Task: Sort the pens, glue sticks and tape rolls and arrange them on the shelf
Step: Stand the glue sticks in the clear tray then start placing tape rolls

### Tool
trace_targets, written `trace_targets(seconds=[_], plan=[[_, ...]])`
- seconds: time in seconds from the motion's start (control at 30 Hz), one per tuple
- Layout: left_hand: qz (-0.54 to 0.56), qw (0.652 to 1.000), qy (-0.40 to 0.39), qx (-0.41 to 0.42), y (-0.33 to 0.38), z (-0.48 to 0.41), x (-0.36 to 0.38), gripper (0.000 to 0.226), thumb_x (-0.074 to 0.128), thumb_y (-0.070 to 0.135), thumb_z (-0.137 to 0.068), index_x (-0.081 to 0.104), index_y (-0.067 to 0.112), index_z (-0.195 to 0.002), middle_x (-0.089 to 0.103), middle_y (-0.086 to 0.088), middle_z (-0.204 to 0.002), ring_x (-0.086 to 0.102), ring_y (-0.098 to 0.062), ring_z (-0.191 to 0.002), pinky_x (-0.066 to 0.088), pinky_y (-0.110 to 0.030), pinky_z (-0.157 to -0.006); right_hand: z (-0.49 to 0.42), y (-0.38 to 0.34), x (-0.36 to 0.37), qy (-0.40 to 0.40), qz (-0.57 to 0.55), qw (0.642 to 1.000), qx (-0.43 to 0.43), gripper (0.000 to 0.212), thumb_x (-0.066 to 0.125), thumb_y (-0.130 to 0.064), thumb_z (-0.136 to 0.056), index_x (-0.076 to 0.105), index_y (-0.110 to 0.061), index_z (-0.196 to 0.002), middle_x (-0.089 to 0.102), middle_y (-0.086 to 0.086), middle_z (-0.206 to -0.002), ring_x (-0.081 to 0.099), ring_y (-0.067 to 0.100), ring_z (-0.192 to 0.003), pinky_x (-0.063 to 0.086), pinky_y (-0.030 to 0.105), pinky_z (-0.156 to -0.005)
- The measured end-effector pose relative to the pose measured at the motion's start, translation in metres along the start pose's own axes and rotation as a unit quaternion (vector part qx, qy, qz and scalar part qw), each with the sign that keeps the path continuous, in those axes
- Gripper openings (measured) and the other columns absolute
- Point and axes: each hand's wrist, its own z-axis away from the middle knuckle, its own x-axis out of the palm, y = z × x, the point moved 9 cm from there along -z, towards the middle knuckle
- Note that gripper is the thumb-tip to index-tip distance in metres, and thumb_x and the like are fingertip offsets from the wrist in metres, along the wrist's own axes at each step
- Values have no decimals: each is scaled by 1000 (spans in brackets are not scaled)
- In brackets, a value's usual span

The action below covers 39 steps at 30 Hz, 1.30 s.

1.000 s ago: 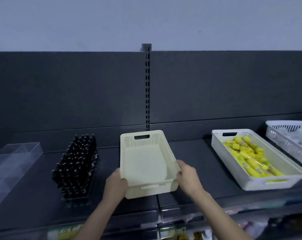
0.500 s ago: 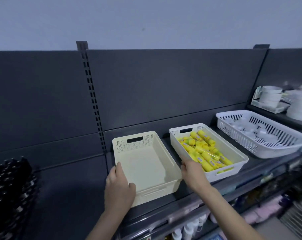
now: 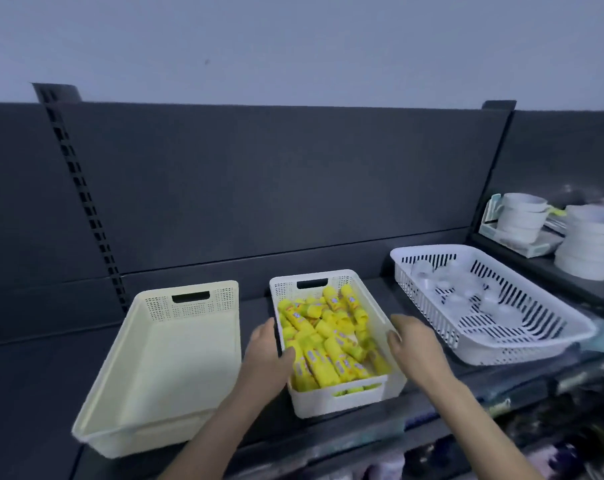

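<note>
Fingers of our left hand lie close together along the outside of the white basket, flat against its left wall, while the thumb hooks over the rim, so this hand grips the wall. Our right hand is at the basket's right wall, its fingers loosely together and slightly bent, the thumb tip at the rim. We cannot tell whether this hand has closed on the wall.

We see the white basket on the dark shelf, close to its front edge, with a handle slot cut in each short wall. It is heaped with glue sticks: short yellow tubes with small printed labels, lying crosswise over one another and filling it nearly to the rim.

Just left of the white basket stands a cream basket of the same make, with nothing in it. Right of the white basket, a little apart and turned at an angle, sits a wider slotted tray holding pale round things too blurred for us to name. Further right and higher, white round stacks stand on another ledge.
</note>
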Motion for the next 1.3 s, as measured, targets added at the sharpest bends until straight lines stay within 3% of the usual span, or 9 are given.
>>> trace_targets(seconds=[0.13,0.2,0.27,0.47,0.63,0.8,0.97,1.1,1.3], plan=[[92,978,-14,-188,-22,-11,32,25,54,19,-79,53,5,-100,61,-4,-101,58,-19,-89,48,-28,-75,-25,33,18,-113,-22,993,11,32,49,-15,-93,54,5,-117,61,21,-118,55,33,-113,39,33,-90],[48,979,11,-199,-19,-10,30,8,48,13,-85,48,11,-77,52,-1,-77,48,-11,-68,39,-18,-56,-33,36,27,-142,-84,986,-4,18,50,-12,-91,64,-2,-97,67,14,-95,59,29,-97,40,31,-79],[-13,979,72,-191,-12,-10,22,26,43,6,-89,37,13,-65,42,3,-67,41,-13,-62,24,-16,-43,-39,39,37,-158,-124,980,-12,18,48,-8,-89,58,-8,-74,58,7,-73,53,23,-75,35,31,-64],[-76,972,169,-143,8,-3,11,36,46,0,-86,30,12,-55,37,1,-53,37,-10,-44,29,-18,-37,-39,48,28,-112,-196,974,-30,27,45,1,-84,38,-6,-59,37,2,-55,30,15,-53,23,29,-49],[-33,964,246,-96,42,15,-26,22,50,8,-85,53,9,-63,51,-2,-58,48,-25,-62,34,-30,-54,-34,18,-37,-50,-250,961,-107,35,45,3,-83,40,-14,-53,37,-3,-45,31,10,-45,30,18,-44],[23,947,315,-52,70,60,-85,27,50,5,-86,51,11,-60,45,2,-55,39,-19,-57,28,-31,-52,-15,-36,-84,-44,-283,941,-177,22,45,0,-83,63,-6,-71,44,6,-54,33,8,-49,28,20,-44],[13,919,391,-48,51,136,-145,20,51,15,-85,66,3,-79,65,-14,-75,56,-29,-75,42,-37,-65,39,-103,-84,-87,-311,920,-224,28,45,-1,-86,68,-16,-77,64,13,-67,47,9,-54,36,18,-47],[-2,893,444,-77,11,214,-194,23,53,14,-86,59,14,-64,58,-5,-62,50,-24,-64,35,-34,-57,98,-167,-64,-146,-322,897,-264,22,45,-3,-87,67,-5,-81,64,16,-70,49,15,-58,37,23,-49],[-27,854,500,-139,-53,357,-260,21,53,12,-84,60,10,-65,55,-2,-58,46,-17,-59,34,-31,-55,214,-266,-18,-238,-354,844,-325,16,57,-5,-85,70,-13,-82,66,-12,-69,57,-13,-57,40,5,-50]])
